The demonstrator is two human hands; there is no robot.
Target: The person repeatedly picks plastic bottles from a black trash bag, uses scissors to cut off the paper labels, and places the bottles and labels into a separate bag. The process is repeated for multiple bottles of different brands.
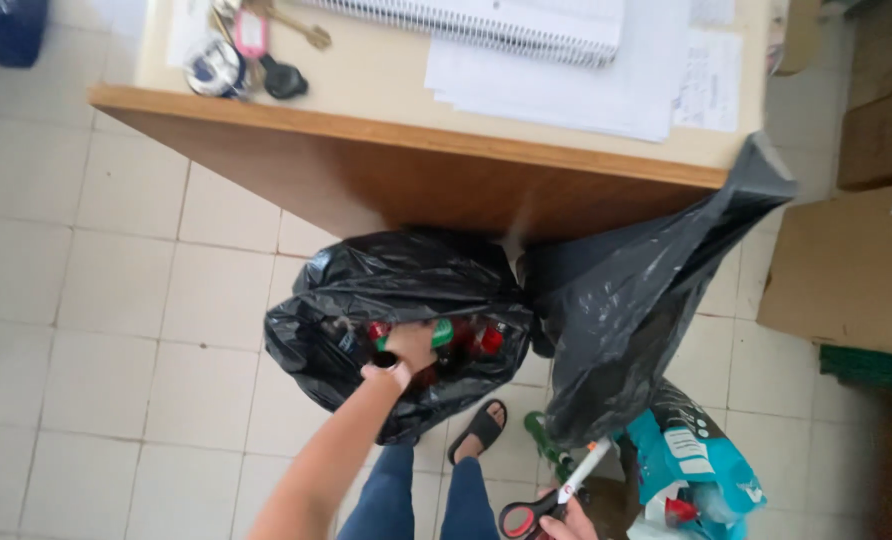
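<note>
Closed around a green-capped bottle (436,335), left hand (409,348) reaching down into the open mouth of a black rubbish bag (346,300) on the tiled floor (116,300). Bottle lying roughly crosswise, long axis running left to right, green end pointing right toward the red-capped bottles (481,340) packed beside it in the bag. Lower right, at the picture's edge, right hand (569,527) gripping a pair of scissors (556,495) by the red and black handles, blades slanting up and to the right, tips near a second black bag (646,290). Above, wooden desk (396,170) bearing papers (586,80), a spiral notebook (506,25) and keys (256,45). Sandalled foot (481,430) below the first bag; teal packet (691,460) just right of the scissors.
</note>
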